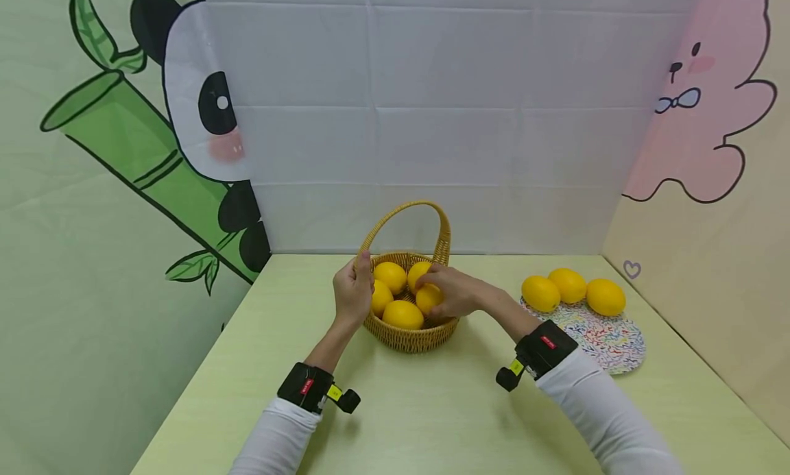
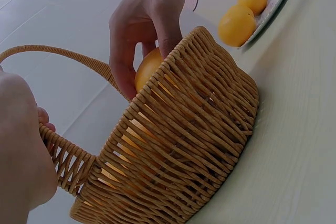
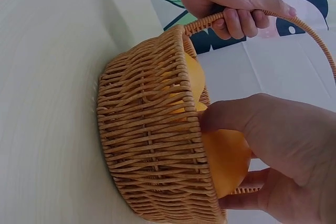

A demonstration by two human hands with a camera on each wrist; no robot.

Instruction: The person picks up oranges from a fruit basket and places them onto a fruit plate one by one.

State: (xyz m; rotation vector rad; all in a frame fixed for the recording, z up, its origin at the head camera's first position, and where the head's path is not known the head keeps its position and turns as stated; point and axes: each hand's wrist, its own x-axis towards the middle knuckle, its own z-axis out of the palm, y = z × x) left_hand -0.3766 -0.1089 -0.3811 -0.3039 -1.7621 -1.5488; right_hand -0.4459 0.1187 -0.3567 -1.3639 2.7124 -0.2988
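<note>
A wicker basket (image 1: pixel 409 338) with a tall arched handle stands on the table with several yellow lemons (image 1: pixel 403 315) inside. My left hand (image 1: pixel 354 291) grips the left side of the handle; its fingers curl round the woven strip in the right wrist view. From the right, my right hand (image 1: pixel 453 291) reaches over the basket's rim. Its thumb and fingers hold a lemon (image 3: pixel 227 158) at the rim, partly down in the basket. In the left wrist view that lemon (image 2: pixel 149 69) shows between the fingers, its lower part hidden by the wicker wall.
To the right lies a round speckled plate (image 1: pixel 607 338) in many colours. Three lemons (image 1: pixel 568 285) sit at its far edge. A pale wooden table (image 1: pixel 426 420) runs back to a white curtain-like wall (image 1: pixel 444 146). Printed side walls stand left and right.
</note>
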